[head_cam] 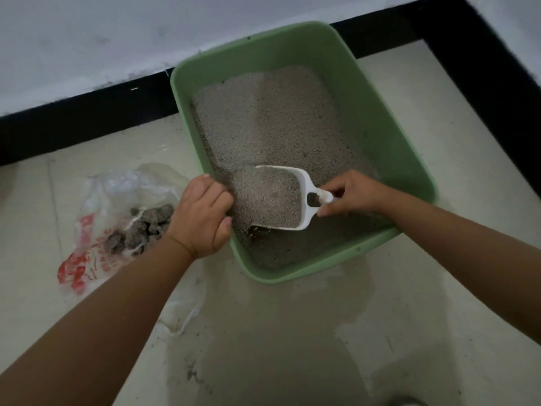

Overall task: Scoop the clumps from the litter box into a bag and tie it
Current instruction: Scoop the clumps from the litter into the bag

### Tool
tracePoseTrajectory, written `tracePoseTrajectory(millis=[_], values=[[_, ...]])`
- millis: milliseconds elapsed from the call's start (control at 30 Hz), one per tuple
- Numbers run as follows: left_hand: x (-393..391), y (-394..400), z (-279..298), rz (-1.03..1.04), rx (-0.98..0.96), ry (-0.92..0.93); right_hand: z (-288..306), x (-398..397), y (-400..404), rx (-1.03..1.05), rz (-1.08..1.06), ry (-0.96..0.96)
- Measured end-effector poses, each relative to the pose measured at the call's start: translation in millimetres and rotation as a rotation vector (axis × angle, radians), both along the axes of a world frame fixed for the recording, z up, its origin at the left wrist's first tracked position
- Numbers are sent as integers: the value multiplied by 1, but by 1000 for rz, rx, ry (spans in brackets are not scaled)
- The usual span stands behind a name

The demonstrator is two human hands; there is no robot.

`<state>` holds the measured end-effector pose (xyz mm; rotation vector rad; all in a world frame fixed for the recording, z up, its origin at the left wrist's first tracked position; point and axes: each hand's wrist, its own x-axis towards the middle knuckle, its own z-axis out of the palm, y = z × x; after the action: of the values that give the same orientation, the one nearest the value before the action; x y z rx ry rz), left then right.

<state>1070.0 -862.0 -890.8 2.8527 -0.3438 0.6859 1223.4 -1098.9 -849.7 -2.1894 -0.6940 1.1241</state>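
The right hand (352, 193) pinched the handle of the white scoop (281, 197), heaped with litter inside the green box (389, 136), while the left hand (202, 215) clenched the box's near-left rim, beside the bag (117, 218) of clumps (140, 230) on the floor (292, 332).

Home floor corner: litter box (380, 118), tiles (409, 288)

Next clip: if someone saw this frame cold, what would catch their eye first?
Probably the green litter box in the middle, pushed toward the wall, with a white scoop heaped with grey litter over its near end. The right hand pinches the scoop's handle while the left hand sits at the box's left rim. On the floor to the left lies a clear bag with red print, dark clumps on it.
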Motion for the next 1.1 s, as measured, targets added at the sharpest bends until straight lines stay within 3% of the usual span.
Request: tracePoseTrajectory(millis=[233, 733, 1100], values=[[1, 0, -1, 17, 5, -27, 13, 7, -15, 90, -340, -93], [0, 0, 1, 15, 54, 4, 43, -11, -3, 10, -238, -385], [0, 0, 1, 10, 39, -13, 49, -11, -12, -81, -156, -462]])
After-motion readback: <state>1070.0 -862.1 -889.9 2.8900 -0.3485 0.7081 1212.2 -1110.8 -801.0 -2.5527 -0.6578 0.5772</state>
